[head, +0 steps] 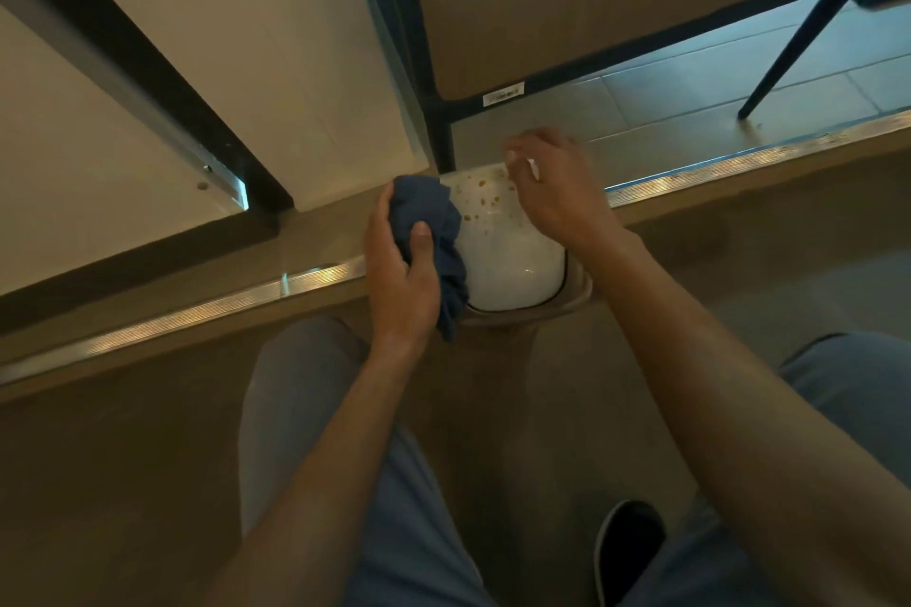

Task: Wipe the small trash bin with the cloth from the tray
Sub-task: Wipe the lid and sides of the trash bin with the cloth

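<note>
Left hand (402,269): fingers and thumb curled round a bunched dark blue cloth (436,237), pressing it against the bin's left side.
Right hand (554,185): fingers curled over the far top of the bin; whether it truly grips is unclear.
Small trash bin (510,256): white, brown-speckled, lying on its side on the floor at a metal threshold strip (197,315), between the person's knees.
Around: a dark table leg (441,133) just behind the bin; a chair leg (788,49) well to the right; a black shoe (628,547) near the bottom.

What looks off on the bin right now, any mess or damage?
Brownish specks are scattered over the far part of the white trash bin, past where the left hand presses the blue cloth. The right hand steadies the far edge. No visible damage.
</note>
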Demonstrator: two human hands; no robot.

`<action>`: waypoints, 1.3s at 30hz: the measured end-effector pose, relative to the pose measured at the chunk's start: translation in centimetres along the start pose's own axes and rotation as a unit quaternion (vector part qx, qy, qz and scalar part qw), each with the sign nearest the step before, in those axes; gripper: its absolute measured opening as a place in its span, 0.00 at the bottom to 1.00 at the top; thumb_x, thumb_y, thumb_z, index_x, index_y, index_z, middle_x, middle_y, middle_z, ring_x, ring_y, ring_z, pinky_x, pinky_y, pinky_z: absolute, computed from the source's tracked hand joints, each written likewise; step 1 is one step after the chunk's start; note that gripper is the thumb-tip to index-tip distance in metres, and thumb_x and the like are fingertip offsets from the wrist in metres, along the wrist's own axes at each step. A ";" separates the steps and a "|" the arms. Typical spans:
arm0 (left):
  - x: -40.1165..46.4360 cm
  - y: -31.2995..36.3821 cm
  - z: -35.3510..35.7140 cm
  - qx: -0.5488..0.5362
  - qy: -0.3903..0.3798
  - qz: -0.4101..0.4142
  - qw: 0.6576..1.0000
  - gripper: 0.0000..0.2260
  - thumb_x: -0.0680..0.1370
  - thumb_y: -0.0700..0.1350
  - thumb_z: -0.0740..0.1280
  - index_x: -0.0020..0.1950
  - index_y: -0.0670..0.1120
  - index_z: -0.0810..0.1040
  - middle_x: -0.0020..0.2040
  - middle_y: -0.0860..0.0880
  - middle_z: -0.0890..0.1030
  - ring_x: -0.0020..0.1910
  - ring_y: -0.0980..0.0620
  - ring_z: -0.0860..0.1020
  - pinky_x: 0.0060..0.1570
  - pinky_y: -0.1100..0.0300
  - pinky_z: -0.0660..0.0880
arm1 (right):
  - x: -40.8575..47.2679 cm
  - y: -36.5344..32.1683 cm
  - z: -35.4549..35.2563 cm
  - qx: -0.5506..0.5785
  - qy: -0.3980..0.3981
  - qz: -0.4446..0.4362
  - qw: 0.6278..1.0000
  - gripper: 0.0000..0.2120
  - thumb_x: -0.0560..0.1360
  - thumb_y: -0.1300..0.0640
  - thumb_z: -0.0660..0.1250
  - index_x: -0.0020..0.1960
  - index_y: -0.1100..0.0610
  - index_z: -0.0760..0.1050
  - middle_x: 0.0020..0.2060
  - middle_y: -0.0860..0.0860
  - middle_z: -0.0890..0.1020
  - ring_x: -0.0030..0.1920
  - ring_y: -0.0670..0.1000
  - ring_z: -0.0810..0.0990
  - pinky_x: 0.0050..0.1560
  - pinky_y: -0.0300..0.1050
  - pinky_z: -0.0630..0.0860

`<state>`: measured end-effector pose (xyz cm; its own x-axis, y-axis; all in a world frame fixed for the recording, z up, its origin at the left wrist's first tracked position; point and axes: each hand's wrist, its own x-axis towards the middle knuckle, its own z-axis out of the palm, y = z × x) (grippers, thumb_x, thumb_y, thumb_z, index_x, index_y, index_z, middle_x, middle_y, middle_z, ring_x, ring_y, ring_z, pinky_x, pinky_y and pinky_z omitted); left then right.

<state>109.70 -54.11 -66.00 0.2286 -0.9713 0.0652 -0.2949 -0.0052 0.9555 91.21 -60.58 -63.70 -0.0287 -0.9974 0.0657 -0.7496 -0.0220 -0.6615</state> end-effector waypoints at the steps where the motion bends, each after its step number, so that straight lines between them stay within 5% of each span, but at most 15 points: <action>1: 0.3 -0.1 0.1 -0.002 -0.003 -0.001 1.000 0.21 0.85 0.44 0.61 0.79 0.50 0.62 0.72 0.57 0.67 0.70 0.64 0.66 0.67 0.75 0.64 | 0.3 0.1 0.2 0.003 0.002 0.008 1.000 0.18 0.85 0.50 0.55 0.69 0.53 0.76 0.68 0.53 0.76 0.70 0.56 0.71 0.70 0.60 0.68; 6: 0.3 -1.3 0.3 0.020 -0.038 -0.003 0.999 0.22 0.85 0.47 0.62 0.79 0.51 0.63 0.71 0.54 0.68 0.69 0.59 0.68 0.65 0.72 0.65 | 0.8 1.5 0.8 0.005 -0.032 0.059 0.998 0.22 0.85 0.44 0.50 0.67 0.52 0.76 0.64 0.54 0.78 0.66 0.57 0.74 0.66 0.61 0.72; 10: 0.0 -2.4 0.6 0.068 -0.068 0.019 0.995 0.22 0.85 0.53 0.61 0.78 0.58 0.63 0.69 0.51 0.69 0.67 0.53 0.72 0.65 0.57 0.73 | 0.6 1.4 1.5 0.005 -0.021 0.060 0.998 0.20 0.86 0.47 0.52 0.67 0.56 0.76 0.63 0.55 0.78 0.65 0.56 0.74 0.62 0.47 0.67; 13: 0.1 -2.6 0.6 0.127 -0.081 0.038 0.988 0.22 0.84 0.57 0.60 0.78 0.60 0.63 0.69 0.48 0.68 0.65 0.47 0.73 0.60 0.48 0.77 | 0.5 0.9 2.4 -0.019 -0.002 0.068 0.998 0.20 0.86 0.46 0.52 0.69 0.53 0.76 0.67 0.55 0.75 0.69 0.57 0.70 0.64 0.48 0.65; 19: 1.3 -3.0 0.8 0.207 -0.073 0.072 0.973 0.24 0.84 0.55 0.59 0.79 0.51 0.63 0.82 0.49 0.56 0.77 0.46 0.59 0.71 0.50 0.66 | 0.4 0.8 4.2 -0.045 0.056 0.078 0.994 0.18 0.85 0.44 0.53 0.67 0.48 0.76 0.66 0.51 0.76 0.70 0.57 0.68 0.63 0.56 0.71; 24: 3.0 -3.4 1.5 0.176 -0.103 0.073 0.976 0.23 0.86 0.54 0.55 0.81 0.55 0.58 0.79 0.48 0.63 0.76 0.47 0.63 0.70 0.54 0.64 | 0.2 1.3 4.8 -0.048 0.088 0.067 0.993 0.17 0.85 0.45 0.53 0.64 0.47 0.77 0.65 0.49 0.78 0.69 0.55 0.70 0.59 0.56 0.74; 30: 8.4 -2.1 4.0 0.201 -0.079 0.022 0.976 0.18 0.85 0.51 0.54 0.72 0.48 0.72 0.71 0.45 0.73 0.70 0.43 0.70 0.70 0.49 0.68 | 0.3 1.6 5.6 -0.075 0.137 0.046 0.987 0.15 0.85 0.49 0.54 0.62 0.48 0.78 0.60 0.48 0.81 0.67 0.55 0.73 0.53 0.53 0.77; 34: 11.3 -1.5 4.7 0.196 -0.103 -0.042 0.974 0.16 0.85 0.51 0.55 0.71 0.54 0.72 0.68 0.50 0.78 0.64 0.48 0.76 0.61 0.54 0.72 | 0.5 1.6 5.8 -0.070 0.149 0.061 0.985 0.15 0.85 0.48 0.54 0.61 0.47 0.79 0.60 0.47 0.81 0.68 0.54 0.73 0.53 0.52 0.75; 39: 5.2 -3.4 3.6 0.154 -0.050 0.093 0.982 0.17 0.86 0.52 0.56 0.73 0.50 0.72 0.72 0.47 0.72 0.70 0.51 0.71 0.68 0.62 0.68 | 0.4 1.8 6.0 -0.066 0.159 0.053 0.984 0.18 0.83 0.46 0.52 0.61 0.48 0.79 0.60 0.48 0.81 0.68 0.54 0.73 0.53 0.55 0.77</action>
<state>108.54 -59.98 -69.93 0.0555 -0.9808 0.1869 -0.5931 0.1182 0.7964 93.83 -61.43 -69.33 -0.3010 -0.9217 0.2449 -0.8096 0.1113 -0.5763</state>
